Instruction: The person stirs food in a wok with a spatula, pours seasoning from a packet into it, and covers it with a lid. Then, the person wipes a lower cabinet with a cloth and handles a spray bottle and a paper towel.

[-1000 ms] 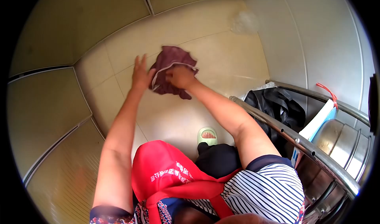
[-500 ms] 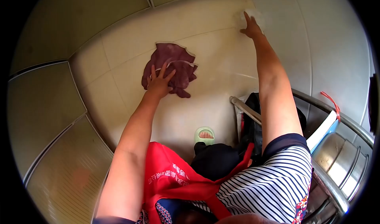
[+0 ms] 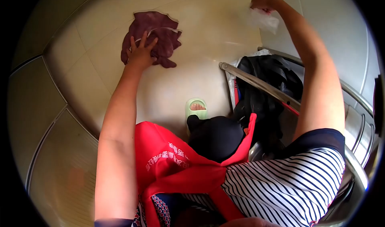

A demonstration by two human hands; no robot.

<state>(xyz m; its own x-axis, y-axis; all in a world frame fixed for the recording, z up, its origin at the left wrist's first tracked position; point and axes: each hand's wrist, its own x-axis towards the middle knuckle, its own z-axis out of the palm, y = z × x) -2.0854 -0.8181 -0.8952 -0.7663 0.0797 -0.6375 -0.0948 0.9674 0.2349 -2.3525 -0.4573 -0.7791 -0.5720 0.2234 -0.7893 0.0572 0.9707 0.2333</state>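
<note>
A crumpled maroon cloth [image 3: 162, 46] with a pale edge lies on the tiled floor. My left hand [image 3: 140, 55] rests on its lower left part, fingers spread. At the upper right, near the wall, my right hand [image 3: 264, 3] is closed around a translucent, whitish plastic bag [image 3: 268, 21], which hangs below the fingers. The bag's contents, if any, cannot be made out.
Cabinet panels [image 3: 34, 90] line the left side, a grey wall [image 3: 321, 14] the right. A metal rack [image 3: 260, 86] stands at the right with a black bag [image 3: 272, 72]. A green slipper [image 3: 196, 106] is on my foot below.
My right hand has left the cloth, reached to the upper right and lifted the translucent bag. My left hand has settled on the cloth. The whole view has shifted.
</note>
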